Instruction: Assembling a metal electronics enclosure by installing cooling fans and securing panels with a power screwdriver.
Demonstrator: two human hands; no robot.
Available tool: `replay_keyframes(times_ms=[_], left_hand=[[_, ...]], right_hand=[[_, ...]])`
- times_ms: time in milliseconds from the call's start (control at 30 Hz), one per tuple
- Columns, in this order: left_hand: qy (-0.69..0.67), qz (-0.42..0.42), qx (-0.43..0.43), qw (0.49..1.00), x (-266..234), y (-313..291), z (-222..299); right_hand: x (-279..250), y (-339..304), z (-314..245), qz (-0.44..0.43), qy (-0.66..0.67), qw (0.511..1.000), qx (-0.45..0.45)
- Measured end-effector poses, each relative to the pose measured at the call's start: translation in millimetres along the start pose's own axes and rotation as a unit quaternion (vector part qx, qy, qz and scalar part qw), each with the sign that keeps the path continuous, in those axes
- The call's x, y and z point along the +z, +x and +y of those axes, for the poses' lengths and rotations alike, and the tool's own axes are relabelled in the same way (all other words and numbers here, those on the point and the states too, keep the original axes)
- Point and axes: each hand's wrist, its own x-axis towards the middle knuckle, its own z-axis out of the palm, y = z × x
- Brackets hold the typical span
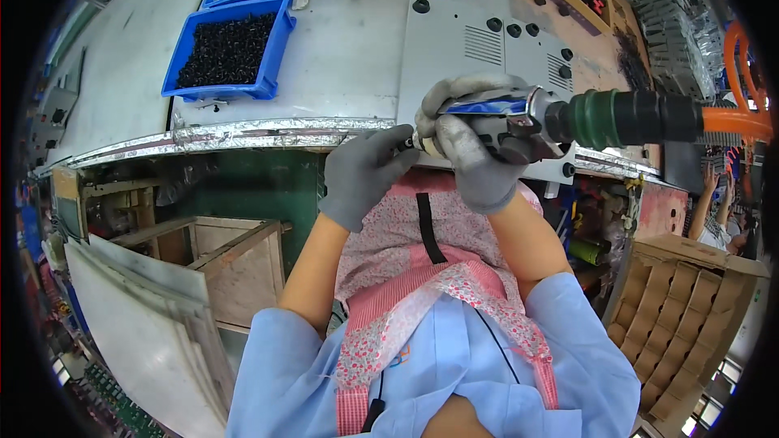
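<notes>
The panel, a pale grey metal sheet with vent slots and black grommets, is laid flat on the bench, its near edge reaching the foil-taped bench rim just above the hands. Behind it, at the left, two blue bins are set, the nearer filled with small black parts, the farther with silvery ones. Loose black grommets are scattered along the far side of the bench. At the lower right a cardboard divider box is seen, and at the lower left a wooden crate under the bench. The driver, a power tool with a green sleeve and orange hose running off to the right, is held level over the panel's near edge. It is gripped by the gloved right hand, fingers wrapped tightly round its body. The gloved left hand is pinched at the driver's tip, just beside the right hand; what is pinched cannot be made out.
</notes>
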Motion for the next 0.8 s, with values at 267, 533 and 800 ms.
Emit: replay_keyframes(times_ms=[267,533,800], left_hand=[[0.003,0.031,0.025,0.999,1,0,5],[0.02,0.045,0.027,0.998,7,3,-7],[0.135,-0.004,0.101,0.986,19,6,-27]], right_hand=[[9,1,4,-0.004,0.004,1.0,0.018],[9,4,-9,0.054,0.044,0.997,0.04],[-11,-41,-39,0.075,0.104,0.988,-0.084]])
